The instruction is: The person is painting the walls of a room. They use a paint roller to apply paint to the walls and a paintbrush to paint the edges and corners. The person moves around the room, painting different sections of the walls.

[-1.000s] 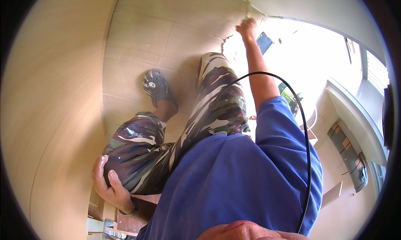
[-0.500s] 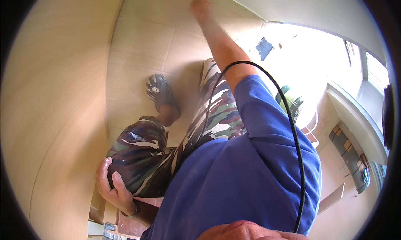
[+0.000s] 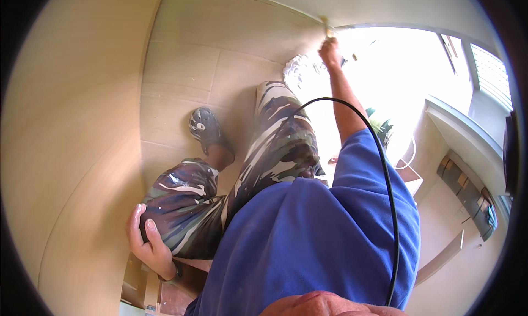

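Note:
My right hand (image 3: 330, 53) is closed around a small paintbrush (image 3: 326, 28) with a yellowish tip, at the end of my outstretched arm. The brush tip meets the lower edge of the pale wall (image 3: 396, 5), close to the bright doorway; the bristles are too small to make out well. My left hand (image 3: 149, 245) rests on my bent left knee (image 3: 176, 217), fingers spread over the camouflage trousers and thumb apart. White smears show on its fingertips and on the trousers.
A tan panel (image 3: 82, 134) rises close on my left. Beyond my right knee lies a crumpled white sheet (image 3: 298, 71) on the tiled floor (image 3: 187, 68). A black cable (image 3: 388, 200) loops across my right arm. Behind on the right are a box (image 3: 410, 178) and a long dark case (image 3: 467, 192).
My right hand has swept to the right along the wall's base with the brush, towards the bright doorway. The white sheet has come into sight. My left hand stays on the knee.

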`<state>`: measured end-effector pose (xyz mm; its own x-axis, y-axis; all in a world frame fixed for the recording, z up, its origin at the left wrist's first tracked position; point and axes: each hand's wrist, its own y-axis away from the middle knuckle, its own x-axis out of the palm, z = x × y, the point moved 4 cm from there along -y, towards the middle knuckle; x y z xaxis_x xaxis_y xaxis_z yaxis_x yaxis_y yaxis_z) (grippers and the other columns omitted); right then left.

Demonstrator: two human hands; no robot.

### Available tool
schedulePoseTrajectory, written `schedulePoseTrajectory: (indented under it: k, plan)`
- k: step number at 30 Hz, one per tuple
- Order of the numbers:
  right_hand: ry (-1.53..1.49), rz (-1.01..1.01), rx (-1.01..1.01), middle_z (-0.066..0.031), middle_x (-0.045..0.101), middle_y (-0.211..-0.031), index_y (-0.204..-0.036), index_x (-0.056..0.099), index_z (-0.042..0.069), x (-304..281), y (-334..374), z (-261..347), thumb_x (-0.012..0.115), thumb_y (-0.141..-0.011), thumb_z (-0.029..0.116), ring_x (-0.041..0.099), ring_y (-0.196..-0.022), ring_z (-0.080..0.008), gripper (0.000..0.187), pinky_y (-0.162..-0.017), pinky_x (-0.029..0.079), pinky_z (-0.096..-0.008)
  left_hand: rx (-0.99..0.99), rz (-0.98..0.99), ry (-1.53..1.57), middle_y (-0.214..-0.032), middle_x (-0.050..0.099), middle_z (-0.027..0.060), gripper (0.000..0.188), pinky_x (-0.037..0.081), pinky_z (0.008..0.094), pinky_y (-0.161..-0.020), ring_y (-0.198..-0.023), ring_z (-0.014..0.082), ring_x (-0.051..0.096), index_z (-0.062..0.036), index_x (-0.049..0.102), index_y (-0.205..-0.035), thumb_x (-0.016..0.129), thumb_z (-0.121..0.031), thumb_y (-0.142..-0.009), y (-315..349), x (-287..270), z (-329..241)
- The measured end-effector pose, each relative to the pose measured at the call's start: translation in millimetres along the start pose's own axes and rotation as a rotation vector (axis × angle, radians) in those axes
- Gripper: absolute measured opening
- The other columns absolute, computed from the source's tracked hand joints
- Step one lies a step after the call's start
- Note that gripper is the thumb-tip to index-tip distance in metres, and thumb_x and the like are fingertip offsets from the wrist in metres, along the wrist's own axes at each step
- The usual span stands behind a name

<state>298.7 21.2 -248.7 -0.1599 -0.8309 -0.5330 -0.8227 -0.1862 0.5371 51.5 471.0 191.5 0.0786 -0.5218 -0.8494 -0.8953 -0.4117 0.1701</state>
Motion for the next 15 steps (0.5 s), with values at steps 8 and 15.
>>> schedulePoseTrajectory:
  k: [8, 15]
  plan:
    - [-1.811, -0.068, 0.907, -0.0127, 0.062, -0.065, -0.096, 0.053, -0.003, 61, 155, -48, 0.048, -0.088, 0.021, 0.064, -0.065, -0.0233, 0.026, -0.064, 0.051, -0.0362, 0.103, 0.023, 0.126, -0.101, 0.062, 0.0175, 0.027, 0.044, 0.0351, -0.086, -0.095, 0.0273, 0.058, 0.0076, 0.057, -0.106, 0.052, -0.003, -0.082, 1, -5, -14]
    - [-2.140, -0.274, 0.803, -0.0133, 0.058, -0.071, -0.094, 0.049, 0.000, -15, 232, 31, 0.045, -0.090, 0.023, 0.061, -0.063, -0.0185, 0.024, -0.055, 0.048, -0.0314, 0.425, 0.117, 0.176, -0.099, 0.062, 0.0165, 0.033, 0.042, 0.0371, -0.088, -0.096, 0.0308, 0.057, 0.0034, 0.060, -0.102, 0.060, -0.008, -0.071, 8, -25, -31]
